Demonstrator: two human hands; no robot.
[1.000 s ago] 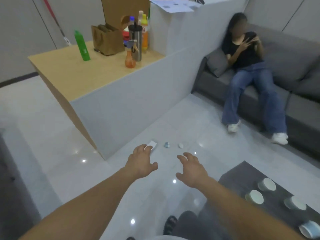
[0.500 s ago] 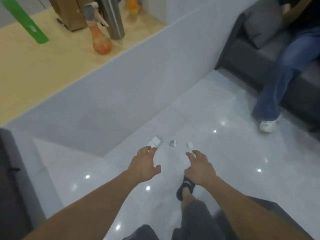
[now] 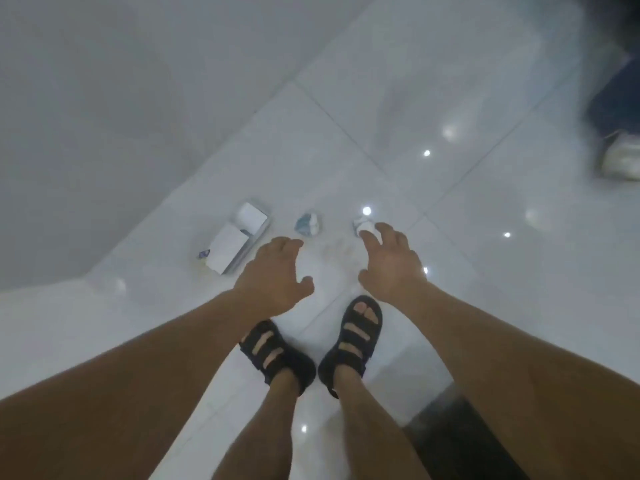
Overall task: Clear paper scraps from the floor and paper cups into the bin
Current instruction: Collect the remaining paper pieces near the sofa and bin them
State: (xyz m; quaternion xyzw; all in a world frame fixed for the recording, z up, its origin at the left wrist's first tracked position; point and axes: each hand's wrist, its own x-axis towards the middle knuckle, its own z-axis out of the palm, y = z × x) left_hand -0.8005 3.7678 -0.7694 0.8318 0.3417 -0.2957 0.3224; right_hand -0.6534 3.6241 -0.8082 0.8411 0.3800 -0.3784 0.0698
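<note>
- Our left hand (image 3: pixel 273 271) hung open, palm down and fingers loosely spread, over the floor (image 3: pixel 519 254). It held nothing.
- Our right hand (image 3: pixel 391 261) was also open, with its fingers stretched to the far side. Their tips were at the white crumpled scrap (image 3: pixel 362 226). We could not tell whether they touched it, and no pinch had closed on it.
- Three scraps lay in a row on the pale glossy tiles, just beyond both hands. The flat white paper (image 3: pixel 239 237) was at the left and the blue-and-white crumpled scrap (image 3: pixel 307 225) in the middle. The white crumpled scrap was at the right.
- The middle scrap lay just past the left fingertips, apart from them.
- Step in hand, as we judged it: reaching down to gather the floor scraps, with none yet lifted. The task therefore looked to be near its start.
- Next move, as we judged it: each hand needed to close its fingertips round the nearest small wad. The flat paper lay flush on the smooth tile, so an edge probably had to be lifted or slid first.
- Neither the bin nor any paper cup was in view.
- Writing: a small dark blue patch showed on the flat paper, too blurred to read. No brand was legible.
- Our two feet in dark sandals (image 3: pixel 356 341) stood near. Another person's white shoe (image 3: pixel 620 161) showed at the far right.
</note>
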